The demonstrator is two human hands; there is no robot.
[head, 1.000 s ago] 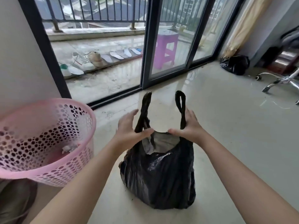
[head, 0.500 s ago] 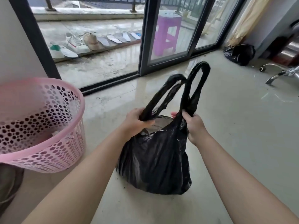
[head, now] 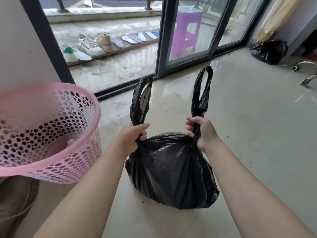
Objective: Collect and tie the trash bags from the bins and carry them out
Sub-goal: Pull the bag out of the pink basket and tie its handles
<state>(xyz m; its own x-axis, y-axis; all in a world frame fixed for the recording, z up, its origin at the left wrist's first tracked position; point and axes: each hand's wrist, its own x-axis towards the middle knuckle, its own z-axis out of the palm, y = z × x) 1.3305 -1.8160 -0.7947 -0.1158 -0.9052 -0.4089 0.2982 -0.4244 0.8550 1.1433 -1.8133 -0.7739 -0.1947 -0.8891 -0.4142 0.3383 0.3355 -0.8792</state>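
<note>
The left hand (head: pixel 133 137) has a tight grip, fingers curled fully round the base of the left handle loop (head: pixel 140 102) of the black trash bag (head: pixel 171 170). The right hand (head: pixel 203 133) clamps the base of the right handle loop (head: pixel 202 91) the same way. Both loops stand up above the fists, pulled apart, and the bag's mouth is drawn shut between them. The bag sits on the glossy floor (head: pixel 257 134), just right of one pink perforated bin (head: pixel 49 133), apart from it. A second black bag (head: pixel 269 51) lies far off by the curtain (head: pixel 272 18). Beyond the sliding glass door (head: pixel 188 31) are one purple stool (head: pixel 187 31) and a row of shoes and insoles (head: pixel 109 42).
</note>
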